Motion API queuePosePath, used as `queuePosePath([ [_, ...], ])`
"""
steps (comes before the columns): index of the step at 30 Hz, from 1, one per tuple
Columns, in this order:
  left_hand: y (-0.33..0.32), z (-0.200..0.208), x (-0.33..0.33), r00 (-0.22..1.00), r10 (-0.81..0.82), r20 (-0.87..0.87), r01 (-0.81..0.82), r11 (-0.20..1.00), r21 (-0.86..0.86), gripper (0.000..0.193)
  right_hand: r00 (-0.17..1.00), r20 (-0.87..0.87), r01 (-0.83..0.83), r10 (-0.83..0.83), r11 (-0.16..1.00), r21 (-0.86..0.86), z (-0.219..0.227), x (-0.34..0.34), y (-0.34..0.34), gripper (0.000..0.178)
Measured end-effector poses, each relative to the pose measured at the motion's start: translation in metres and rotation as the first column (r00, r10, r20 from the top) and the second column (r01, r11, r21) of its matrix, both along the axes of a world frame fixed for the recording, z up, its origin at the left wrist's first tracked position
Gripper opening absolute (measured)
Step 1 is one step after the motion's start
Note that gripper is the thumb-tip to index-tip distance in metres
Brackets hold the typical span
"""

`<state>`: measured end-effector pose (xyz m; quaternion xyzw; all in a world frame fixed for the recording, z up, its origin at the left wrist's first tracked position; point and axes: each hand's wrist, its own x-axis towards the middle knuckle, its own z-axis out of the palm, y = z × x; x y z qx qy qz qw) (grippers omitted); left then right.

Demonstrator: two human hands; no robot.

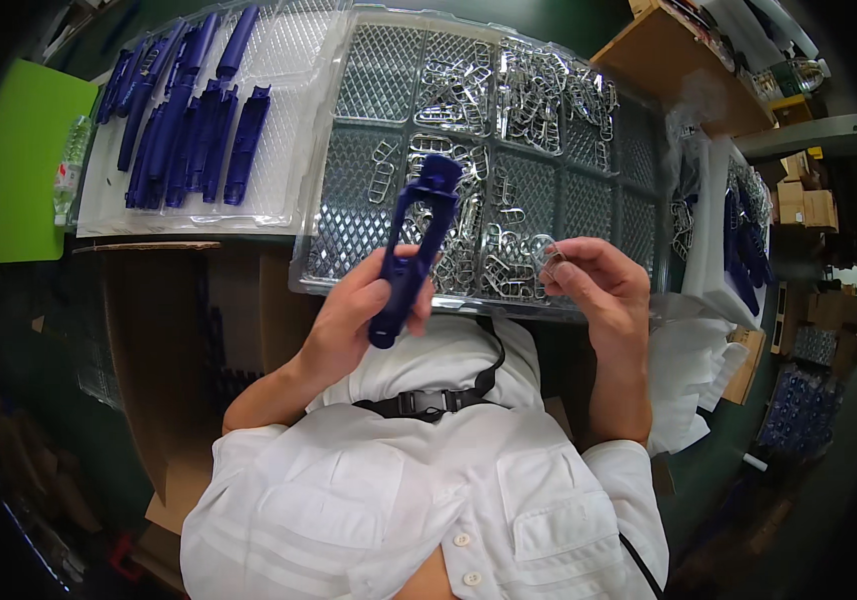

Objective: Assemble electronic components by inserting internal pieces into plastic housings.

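While the left hand (354, 308) grips a blue plastic frame (405, 276), near left over the clear tray (349, 225) | right hand (604, 290) pinches a wire clip (546, 247), near right | step: maybe getting a clip | next: likely needs careful lining-up

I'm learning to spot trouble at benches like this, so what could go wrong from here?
The right hand pinches a small piece at the fingertips; it might slip and get lost among the loose metal clips in the tray.
The left hand grips the blue part near its lower end, so it could tip.
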<state>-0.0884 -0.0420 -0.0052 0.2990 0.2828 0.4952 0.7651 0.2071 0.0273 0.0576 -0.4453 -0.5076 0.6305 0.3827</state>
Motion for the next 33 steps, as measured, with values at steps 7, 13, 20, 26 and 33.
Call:
queuePosePath([
  [7,0.036,0.003,0.064,0.938,-0.234,0.255,0.269,0.956,-0.114,0.060,0.995,-0.077,0.074,-0.057,0.970,0.230,-0.015,0.011,-0.018,0.012],
  [13,0.035,0.010,0.073,0.948,-0.228,0.222,0.258,0.959,-0.114,0.058,0.969,0.084,0.200,-0.231,0.939,0.281,0.001,0.010,-0.024,0.031],
  [20,0.032,0.007,0.072,0.987,-0.136,0.082,0.143,0.986,-0.083,0.050,0.939,0.299,0.000,-0.169,0.871,0.492,0.026,0.010,-0.011,0.029],
  [26,0.031,0.005,0.069,0.988,-0.044,-0.146,0.045,0.999,-0.002,0.046,0.902,0.342,0.046,-0.262,0.848,0.529,0.029,-0.012,-0.011,0.019],
  [33,0.032,0.003,0.065,0.984,-0.065,-0.167,0.067,0.998,0.007,0.049,0.943,0.217,0.108,-0.251,0.851,0.513,0.022,-0.030,0.001,0.030],
])
